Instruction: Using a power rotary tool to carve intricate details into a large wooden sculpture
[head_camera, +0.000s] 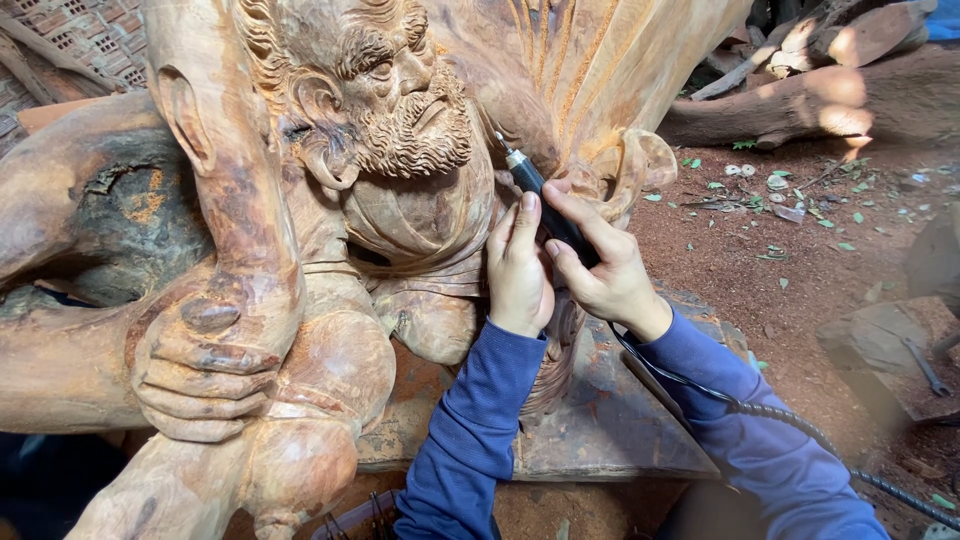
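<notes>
Up close, the right hand (605, 275) wraps its fingers around a black rotary tool (548, 212), whose tip touches the wooden statue (400, 200) beside the carved beard. The left hand (518, 270) rests against the tool, fingers loosely closed. A cable (760, 410) trails away.

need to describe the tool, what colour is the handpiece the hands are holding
Black, with a silvery metal tip, on the handpiece; the head view shows it.

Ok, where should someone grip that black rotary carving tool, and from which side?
Probably the black barrel of the rotary tool, behind its metal tip, coming from below right: it slants up-left into the wooden sculpture, and its cable trails down-right.
</notes>
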